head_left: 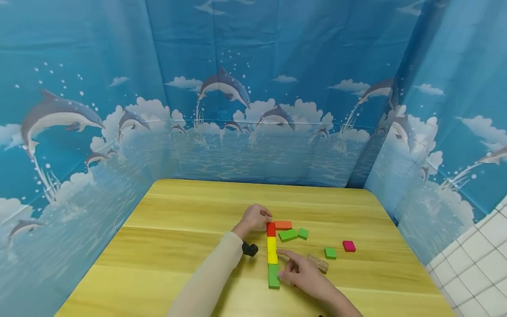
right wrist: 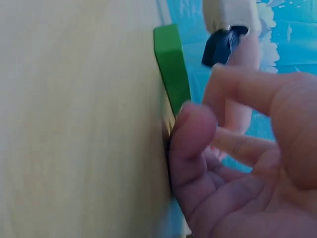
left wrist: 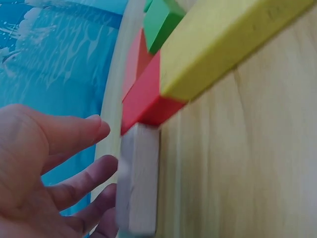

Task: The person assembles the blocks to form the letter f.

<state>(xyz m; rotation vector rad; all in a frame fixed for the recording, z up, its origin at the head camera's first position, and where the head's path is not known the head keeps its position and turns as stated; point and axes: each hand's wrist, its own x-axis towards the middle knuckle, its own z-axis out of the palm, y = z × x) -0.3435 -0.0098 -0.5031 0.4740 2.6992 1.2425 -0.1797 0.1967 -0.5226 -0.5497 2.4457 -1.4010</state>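
Observation:
A straight row of blocks runs toward me: a red block [head_left: 271, 229] at the far end, a yellow stretch [head_left: 272, 250] in the middle and a green block [head_left: 273, 276] nearest. My left hand [head_left: 256, 217] is at the red end, its fingers loosely bent. In the left wrist view its fingertips lie right beside a pale wooden block [left wrist: 140, 178] that meets the red one. On the row's right side is my right hand [head_left: 305, 275], index finger stretched to the yellow part and thumb at the green block's edge. Its other fingers are bent under.
Right of the row lie an orange block [head_left: 283, 225], a green block [head_left: 288, 235] and a small green square [head_left: 303, 234]. Farther right are another green square [head_left: 330, 253], a pink square [head_left: 349, 246] and a brown wooden block [head_left: 318, 263]. A dolphin-print curtain [head_left: 253, 154] surrounds the table [head_left: 178, 246].

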